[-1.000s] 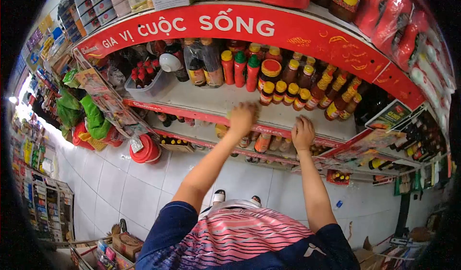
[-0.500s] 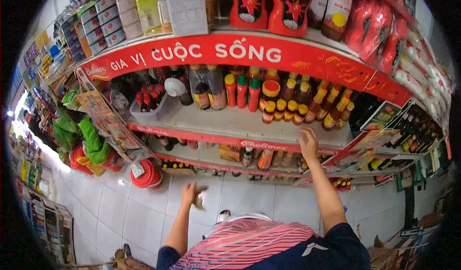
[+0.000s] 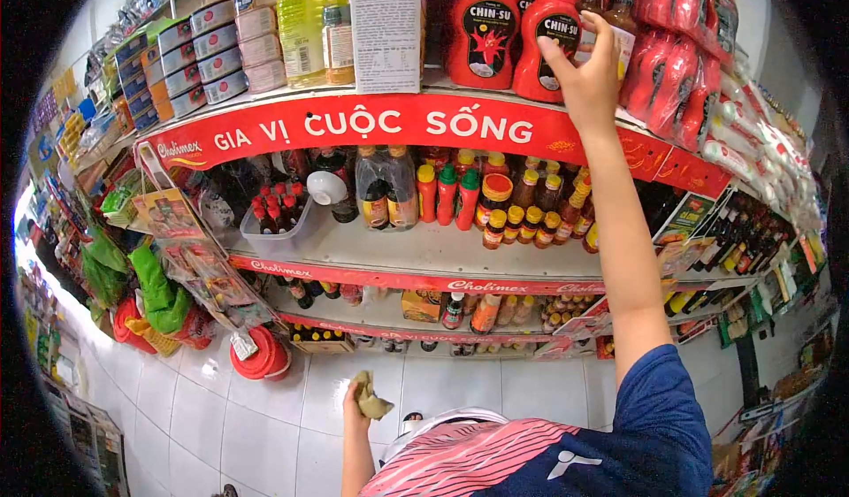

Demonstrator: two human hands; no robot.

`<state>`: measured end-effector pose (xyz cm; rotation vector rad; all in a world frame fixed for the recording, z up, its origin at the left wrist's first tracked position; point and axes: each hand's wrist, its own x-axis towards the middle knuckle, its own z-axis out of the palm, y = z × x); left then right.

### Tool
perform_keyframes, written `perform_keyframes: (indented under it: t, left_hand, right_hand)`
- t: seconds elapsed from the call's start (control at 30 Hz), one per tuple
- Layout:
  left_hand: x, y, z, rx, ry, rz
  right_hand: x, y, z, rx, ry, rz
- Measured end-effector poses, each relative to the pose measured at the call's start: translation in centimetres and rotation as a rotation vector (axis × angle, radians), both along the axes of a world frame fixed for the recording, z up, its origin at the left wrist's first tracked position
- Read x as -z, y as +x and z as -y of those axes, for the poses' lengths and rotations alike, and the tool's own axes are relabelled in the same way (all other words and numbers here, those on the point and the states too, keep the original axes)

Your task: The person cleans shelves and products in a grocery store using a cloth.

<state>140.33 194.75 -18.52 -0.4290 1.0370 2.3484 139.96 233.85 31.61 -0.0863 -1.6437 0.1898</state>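
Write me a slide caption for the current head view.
Right hand open at a red Chin-Su bottle on the upper shelf, left hand holding a crumpled olive cloth.

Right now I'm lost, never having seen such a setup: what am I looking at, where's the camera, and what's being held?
This is no robot but a person working bare-handed, seen by one head-worn camera looking forward and down. The left hand, held low, has what looks like a crumpled cloth. The right hand is raised and open at a red bottle; whether it touches is unclear. The red-fronted top shelf also bears tins and a white carton; the shelf below holds green-capped bottles and a clear tub.
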Motion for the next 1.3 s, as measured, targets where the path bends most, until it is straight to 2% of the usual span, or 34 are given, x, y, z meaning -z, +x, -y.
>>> perform_keyframes:
  t: [0.07,0.13,0.2,0.3,0.33,0.43,0.5,0.6,0.67,0.77,0.8,0.9,0.97,1.03,1.07,1.1,1.13,1.2,1.27,1.3]
  left_hand:
    - [-1.2,-0.4,-1.4,0.0,-0.041,-0.031]
    - [-3.2,-0.1,-1.9,-0.103,0.268,0.077]
    - [-5.2,0.4,-2.3,-0.131,0.279,0.144]
    - [-6.8,0.9,-2.3,-0.058,0.255,0.106]
    - [-7.5,0.9,-2.6,-0.061,0.253,0.11]
    - [-10.6,1.4,-3.5,-0.03,0.222,0.055]
    - [-12.8,1.6,-4.8,0.077,0.191,-0.072]
    - [-17.2,1.8,-8.4,0.063,0.149,-0.175]
    - [-17.9,1.8,-10.6,0.233,0.111,-0.297]
    - [-21.3,2.7,-14.1,0.291,0.117,-0.365]
    - [-21.9,2.9,-15.1,0.286,0.08,-0.418]
    - [-20.3,2.6,-18.2,0.248,0.088,-0.653]
    - [-19.9,2.5,-19.2,0.335,0.168,-0.761]
    - [-20.4,2.4,-19.9,0.387,0.189,-0.822]
    - [-21.1,2.2,-20.2,0.459,0.122,-1.033]
    - [-21.9,2.1,-20.4,0.532,0.047,-1.242]
    - [-23.2,2.5,-20.8,0.503,-0.037,-1.324]
    - [-24.8,2.8,-21.3,0.444,-0.179,-1.504]
    - [-25.8,3.0,-22.0,0.33,-0.408,-1.451]
    - [-26.5,2.9,-22.3,0.276,-0.478,-1.436]
  right_hand:
    - [0.3,-1.0,0.3,0.181,0.022,0.031]
    - [1.1,-1.2,1.1,0.234,0.018,0.032]
    - [1.1,-1.2,0.8,0.213,-0.022,0.042]
    - [1.0,-0.9,-0.1,0.033,0.103,-0.083]
    - [1.2,-0.2,0.0,0.04,0.097,-0.086]
    - [2.5,3.4,2.3,-0.598,-0.108,-0.073]
    - [4.7,6.4,4.8,-0.633,-0.303,-0.013]
    - [10.4,9.3,7.1,-0.839,-0.564,0.175]
    - [15.5,10.5,7.9,-0.961,-0.759,0.335]
    - [25.2,11.8,7.3,-1.002,-0.939,0.587]
    - [25.7,13.0,8.2,-0.876,-1.016,0.695]
    - [28.9,14.8,9.6,-1.063,-1.179,0.755]
    - [30.8,16.1,9.6,-1.084,-1.259,0.726]
    - [32.0,17.5,8.2,-1.662,-1.841,0.662]
    - [32.5,17.7,8.1,-1.655,-1.843,0.659]
    - [32.8,17.7,8.4,-1.99,-1.932,0.546]
    - [33.2,17.7,8.6,-2.335,-1.994,0.397]
    - [33.3,17.7,8.5,-2.409,-1.93,0.432]
    - [31.6,17.5,8.2,-2.153,-1.956,0.469]
    - [30.9,17.4,7.6,-2.097,-1.995,0.495]
